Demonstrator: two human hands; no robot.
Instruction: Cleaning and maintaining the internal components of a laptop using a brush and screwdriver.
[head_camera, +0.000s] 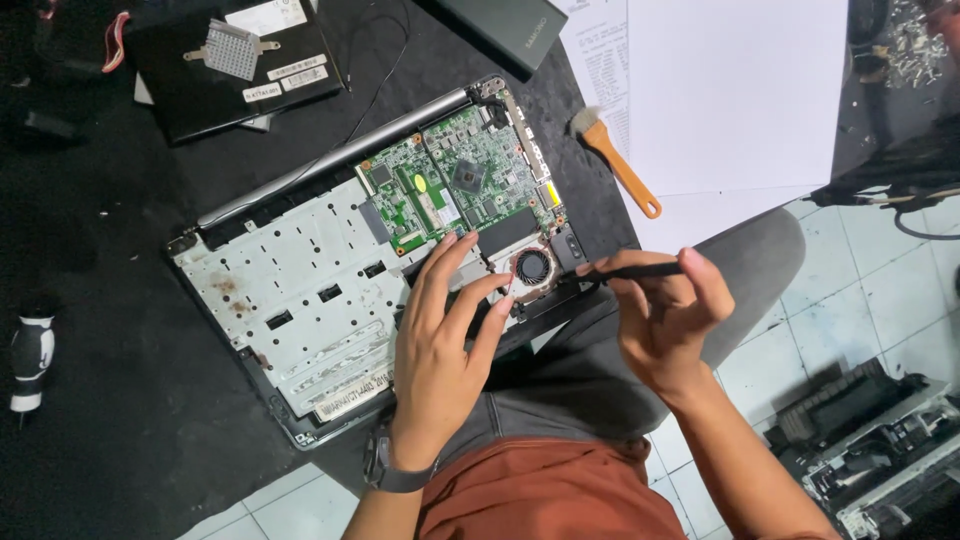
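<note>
An opened laptop base (290, 300) lies on a black mat, its silver inner frame bare and a green circuit board (455, 185) exposed at the upper right. A small round cooling fan (533, 267) sits at the board's lower right corner. My left hand (440, 340), a watch on its wrist, rests on the frame with the fingertips spread just left of the fan. My right hand (665, 320) grips a thin black tool (625, 270) like a pen, and its tip reaches toward the fan's right edge.
An orange-handled brush (620, 165) lies on white paper sheets (730, 90) at the upper right. A black panel with a metal heatsink (232, 48) sits at the top left, a dark flat device (500, 30) at top centre. Dismantled equipment (880, 440) stands on the tiled floor.
</note>
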